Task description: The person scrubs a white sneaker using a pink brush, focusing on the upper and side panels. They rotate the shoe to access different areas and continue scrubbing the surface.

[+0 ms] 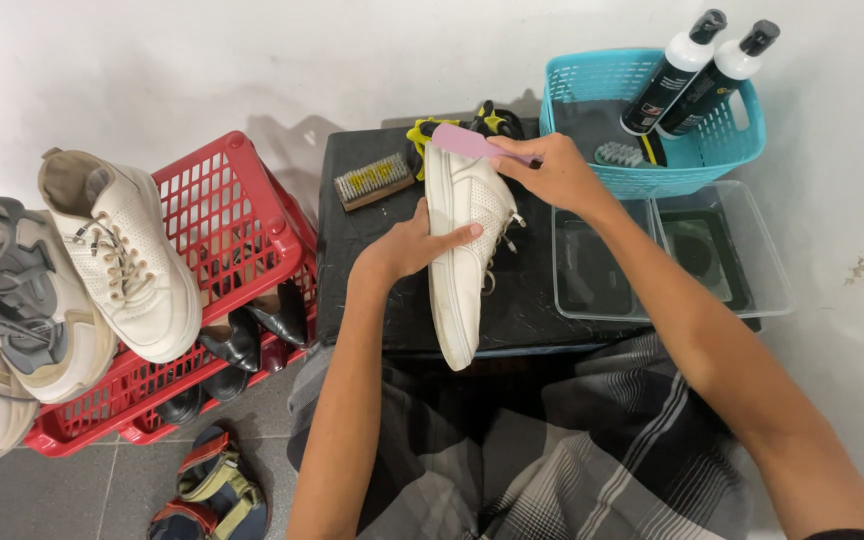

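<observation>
Right hand (pixel 552 172) fingers pinch a pink brush (pixel 472 143) at the toe of a white sneaker (pixel 462 250) — left hand (pixel 407 245) clasps its side. The sneaker lies tilted on a black stand (pixel 372 280), heel overhanging the near edge, with bare top to its left.

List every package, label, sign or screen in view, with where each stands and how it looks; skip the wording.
Two tall plastic bottles, white shoulders, black caps, black labelled bodies: leaning side by side in the turquoise plastic basket, top right.
Labels on those bottles: dark wraps with small pale print and a touch of yellow on the right one.
No signs or screens show.
</observation>
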